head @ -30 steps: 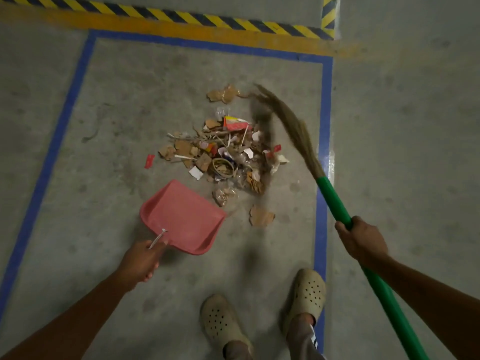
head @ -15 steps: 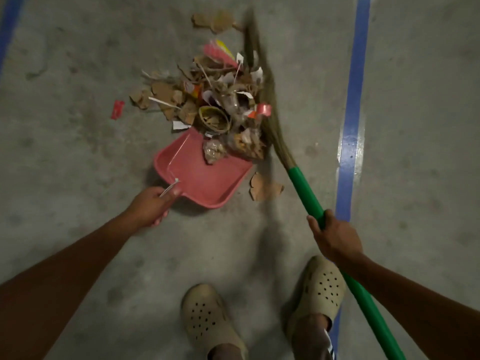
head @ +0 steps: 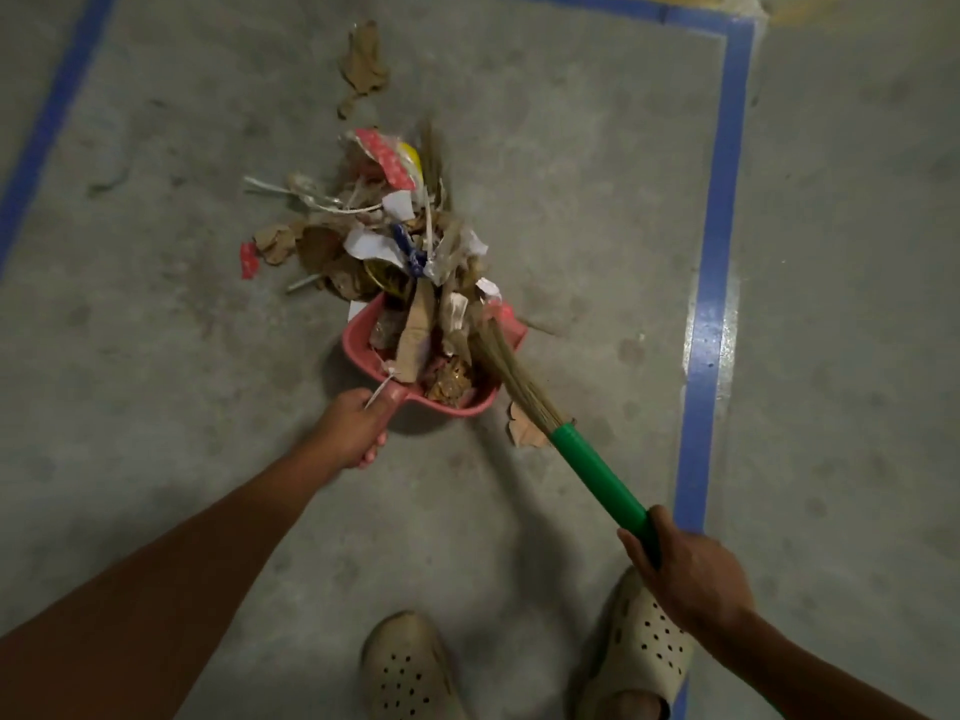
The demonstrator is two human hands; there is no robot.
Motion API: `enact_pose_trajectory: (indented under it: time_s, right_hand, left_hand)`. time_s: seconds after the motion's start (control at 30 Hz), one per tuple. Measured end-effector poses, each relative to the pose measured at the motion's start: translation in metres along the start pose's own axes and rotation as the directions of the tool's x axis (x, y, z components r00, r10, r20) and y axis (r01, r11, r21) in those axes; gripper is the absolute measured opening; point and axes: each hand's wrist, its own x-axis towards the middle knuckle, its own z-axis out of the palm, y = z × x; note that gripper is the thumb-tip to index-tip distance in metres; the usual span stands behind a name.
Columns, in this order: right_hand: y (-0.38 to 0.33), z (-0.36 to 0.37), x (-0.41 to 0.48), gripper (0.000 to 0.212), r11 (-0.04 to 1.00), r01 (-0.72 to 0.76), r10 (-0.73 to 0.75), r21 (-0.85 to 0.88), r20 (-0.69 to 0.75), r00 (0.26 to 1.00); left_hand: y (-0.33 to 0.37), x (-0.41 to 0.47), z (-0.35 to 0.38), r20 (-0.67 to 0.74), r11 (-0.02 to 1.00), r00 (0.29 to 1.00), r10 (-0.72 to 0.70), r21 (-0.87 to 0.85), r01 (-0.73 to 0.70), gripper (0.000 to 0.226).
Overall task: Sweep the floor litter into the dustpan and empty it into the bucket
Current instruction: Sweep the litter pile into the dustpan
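A pink dustpan [head: 358,339] lies on the concrete floor, its mouth toward the litter pile [head: 384,236] of cardboard scraps, paper, wrappers and plastic sticks. Some litter sits inside the pan. My left hand [head: 353,428] grips the dustpan's handle. My right hand [head: 685,569] grips the green handle of a broom [head: 597,470], whose straw bristles [head: 511,371] lie across the pan's right side. One cardboard piece [head: 522,428] lies on the floor behind the pan, by the broom. The bucket is not in view.
Blue tape lines [head: 714,304] mark a rectangle on the floor around the pile. A loose cardboard scrap [head: 363,59] lies farther away and a red scrap [head: 249,259] to the left. My two beige clogs [head: 410,667] stand at the bottom.
The broom swept toward me, dragging litter into the dustpan; the bristles now lie over the pan. The dustpan pushed further under the pile. The view shifted nearer.
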Motion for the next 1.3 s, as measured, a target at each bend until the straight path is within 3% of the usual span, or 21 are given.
enact_pose_trajectory:
  time_s: [0.37,0.53,0.77,0.93,1.1,1.3]
  right_hand:
    - [0.025,-0.013,-0.044,0.035,0.995,0.021,-0.033,-0.101,-0.124,0.992]
    - [0.052,-0.013,-0.087,0.05,0.985,-0.033,-0.005,-0.171,-0.218,0.976]
    - [0.076,-0.007,-0.106,0.038,0.997,0.001,-0.024,-0.073,-0.304,0.952]
    - [0.086,0.009,-0.125,0.052,1.0,0.018,-0.021,-0.013,-0.365,0.931]
    - [0.095,0.024,-0.147,0.045,0.996,-0.029,0.055,0.09,-0.308,0.95]
    - [0.11,0.057,-0.171,0.041,0.963,-0.208,0.234,0.173,-0.144,0.962]
  left_hand:
    - [0.013,-0.019,0.007,-0.119,0.998,0.993,0.019,-0.051,-0.025,0.043]
    - [0.012,-0.049,0.002,-0.173,0.997,0.984,0.036,-0.057,-0.047,0.049]
    - [-0.016,-0.106,0.011,-0.179,0.996,0.98,0.086,0.036,-0.081,0.063]
    - [-0.051,-0.16,0.032,-0.14,0.996,0.988,0.069,0.057,-0.061,0.061]
    - [-0.09,-0.201,0.051,-0.076,0.999,0.997,-0.006,0.044,0.009,0.062]
    - [-0.127,-0.218,0.084,-0.001,0.989,0.995,-0.101,0.106,0.101,0.069]
